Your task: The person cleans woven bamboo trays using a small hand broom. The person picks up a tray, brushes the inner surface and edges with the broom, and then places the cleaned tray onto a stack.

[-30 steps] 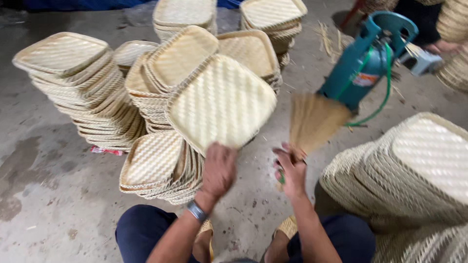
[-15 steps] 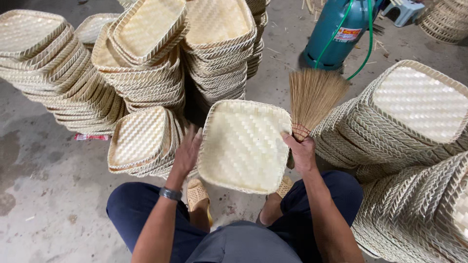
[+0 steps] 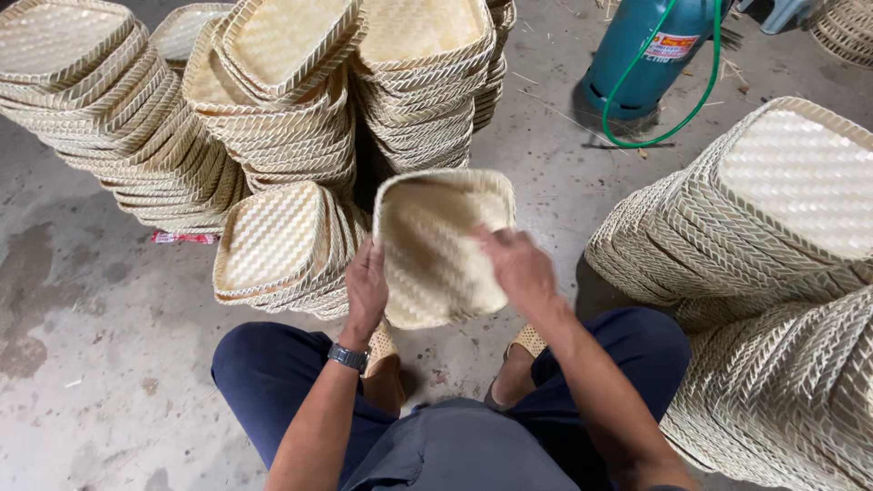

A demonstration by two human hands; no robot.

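At one o'clock a teal gas cylinder [image 3: 642,56] with a small red and yellow label stands on the grey concrete floor [image 3: 100,364], a green hose [image 3: 702,91] looped around it. A small red wrapper [image 3: 185,237] lies at nine o'clock under the stacked woven trays [image 3: 273,136]. At centre, the left hand [image 3: 366,289] clamps the tilted woven tray [image 3: 436,250] by its left edge; the right hand [image 3: 518,264], somewhat blurred, seems to rest with fingers spread on its inner face.
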